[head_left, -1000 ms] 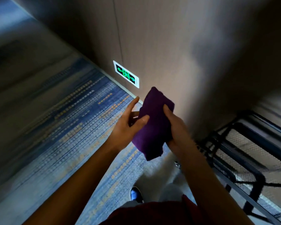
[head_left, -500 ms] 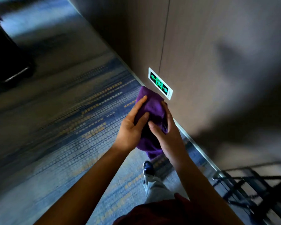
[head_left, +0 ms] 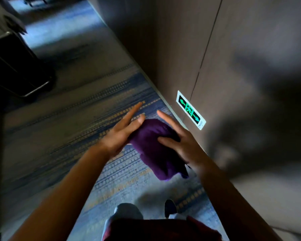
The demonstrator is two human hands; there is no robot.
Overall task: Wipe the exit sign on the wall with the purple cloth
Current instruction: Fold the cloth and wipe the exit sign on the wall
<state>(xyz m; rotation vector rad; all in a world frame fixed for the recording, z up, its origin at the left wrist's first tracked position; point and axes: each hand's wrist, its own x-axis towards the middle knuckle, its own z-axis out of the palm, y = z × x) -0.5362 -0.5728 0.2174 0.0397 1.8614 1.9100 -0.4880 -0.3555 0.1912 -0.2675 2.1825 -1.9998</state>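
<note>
The exit sign (head_left: 190,110) glows green with a white frame, low on the brown wall just above the floor. A folded purple cloth (head_left: 153,146) hangs between both hands in front of me, below and left of the sign and apart from it. My right hand (head_left: 179,141) holds the cloth's right side, thumb across it and index finger stretched out. On the cloth's left side rests my left hand (head_left: 123,133), its fingers extended and spread, thumb on the fabric.
The brown panelled wall (head_left: 233,66) runs along the right. Blue and yellow patterned carpet (head_left: 76,127) covers the corridor floor. A dark cart or case (head_left: 16,70) stands at the far left. My shoe (head_left: 169,206) shows below the cloth.
The view has swung left, so the sign now sits further right and the black rack has left the frame. My left fingers have opened off the cloth, which has dropped lower between my hands.
</note>
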